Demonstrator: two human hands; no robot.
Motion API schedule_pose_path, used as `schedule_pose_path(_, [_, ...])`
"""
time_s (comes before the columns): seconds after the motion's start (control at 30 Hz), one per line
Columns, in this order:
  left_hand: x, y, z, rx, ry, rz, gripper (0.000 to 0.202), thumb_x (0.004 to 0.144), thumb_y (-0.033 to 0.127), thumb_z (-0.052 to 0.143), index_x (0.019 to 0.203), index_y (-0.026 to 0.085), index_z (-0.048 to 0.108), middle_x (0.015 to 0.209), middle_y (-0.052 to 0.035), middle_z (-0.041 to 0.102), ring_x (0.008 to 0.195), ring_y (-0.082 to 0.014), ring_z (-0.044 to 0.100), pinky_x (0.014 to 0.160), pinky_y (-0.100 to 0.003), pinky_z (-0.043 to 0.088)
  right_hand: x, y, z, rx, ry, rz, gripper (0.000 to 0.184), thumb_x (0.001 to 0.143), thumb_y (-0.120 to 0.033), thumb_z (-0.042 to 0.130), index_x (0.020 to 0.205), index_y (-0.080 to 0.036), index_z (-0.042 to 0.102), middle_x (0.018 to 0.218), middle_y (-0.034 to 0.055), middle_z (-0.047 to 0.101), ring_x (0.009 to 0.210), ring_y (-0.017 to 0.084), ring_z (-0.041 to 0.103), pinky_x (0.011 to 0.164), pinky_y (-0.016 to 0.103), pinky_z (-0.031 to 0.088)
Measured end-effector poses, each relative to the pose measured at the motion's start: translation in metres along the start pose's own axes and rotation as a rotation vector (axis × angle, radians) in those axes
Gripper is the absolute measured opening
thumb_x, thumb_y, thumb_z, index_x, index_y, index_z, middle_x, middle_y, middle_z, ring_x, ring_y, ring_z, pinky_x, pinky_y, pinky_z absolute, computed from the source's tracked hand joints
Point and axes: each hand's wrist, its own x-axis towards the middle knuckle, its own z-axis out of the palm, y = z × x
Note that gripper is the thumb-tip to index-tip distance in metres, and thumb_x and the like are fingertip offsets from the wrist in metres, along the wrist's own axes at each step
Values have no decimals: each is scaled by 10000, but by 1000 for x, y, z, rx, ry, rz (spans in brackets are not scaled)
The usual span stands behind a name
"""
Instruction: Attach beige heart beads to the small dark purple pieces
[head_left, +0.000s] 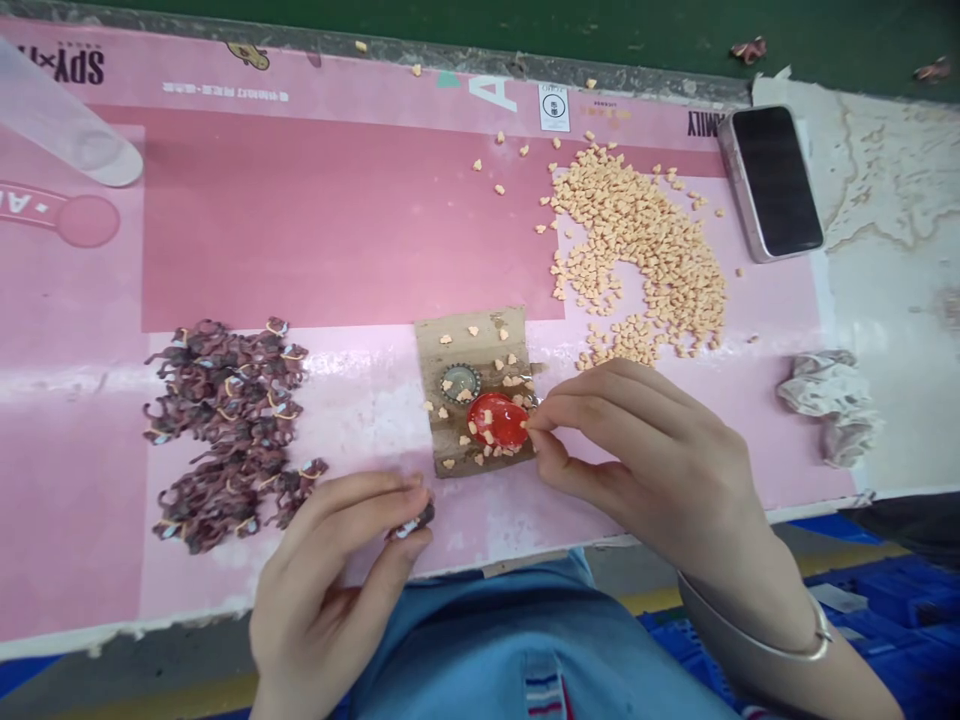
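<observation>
Blue shirt [525, 660] fills the bottom edge, with the left hand [330, 590] just above it, its fingers curled closed around a small dark curled piece [412, 522]. The right hand [645, 460] pinches thumb and forefinger together on a peach crumb [529, 424] at the edge of a red oval dish [496, 420]. That dish sits on a small wooden board [480, 340], just beside a bottle cap [460, 381]. A heap of peach crumbs [637, 240] lies at one o'clock from the board, dark curled pieces [225, 430] at nine. A brushing knuckle could scatter the loose crumbs; a weak pinch could drop one.
</observation>
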Motion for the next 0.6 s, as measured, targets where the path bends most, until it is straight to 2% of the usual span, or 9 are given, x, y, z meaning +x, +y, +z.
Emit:
schedule_pose_path(0.1, [-1,-3,0,14,-3,-21,276,942,73,715,1149,251,754,1047,-5,784,971,-139,749,878,-221,631,1,-1,-1,-22,3,-5,242,921,-7,607,929,-248,597,811,3,718,721,181,660,690,336,589])
schedule_pose_path(0.17, [-2,-3,2,-40,-2,-54,320,944,86,719,1213,260,727,1024,3,798,882,-124,775,821,-188,648,2,-2,-3,-16,22,-8,247,918,-3,620,928,-249,601,805,4,718,709,180,659,683,336,590])
schedule_pose_path(0.27, [-2,2,7,-223,27,-144,325,960,126,719,1251,269,698,979,6,808,802,-127,800,757,-171,673,2,-7,-9,49,39,20,253,920,-3,638,921,-256,623,797,0,728,696,168,674,669,319,597])
schedule_pose_path(0.4, [3,12,13,-482,-15,-265,171,978,289,729,1148,303,738,861,17,812,716,-130,794,670,-165,672,-4,-20,-16,219,-14,26,193,930,-107,689,969,-296,688,794,-5,755,693,181,716,701,339,651])
schedule_pose_path(0.5, [7,17,16,-604,-60,-318,176,967,357,741,1141,335,755,798,25,802,591,-116,748,568,-157,643,-10,-28,-11,299,-16,6,146,929,-162,721,970,-302,709,785,-13,758,693,171,725,747,329,671])
schedule_pose_path(0.6, [9,18,17,-624,-83,-341,152,953,384,758,1101,355,776,721,39,768,550,-96,718,557,-135,622,-13,-32,-1,332,6,-4,126,935,-158,726,937,-283,713,773,-22,752,700,146,724,784,289,669])
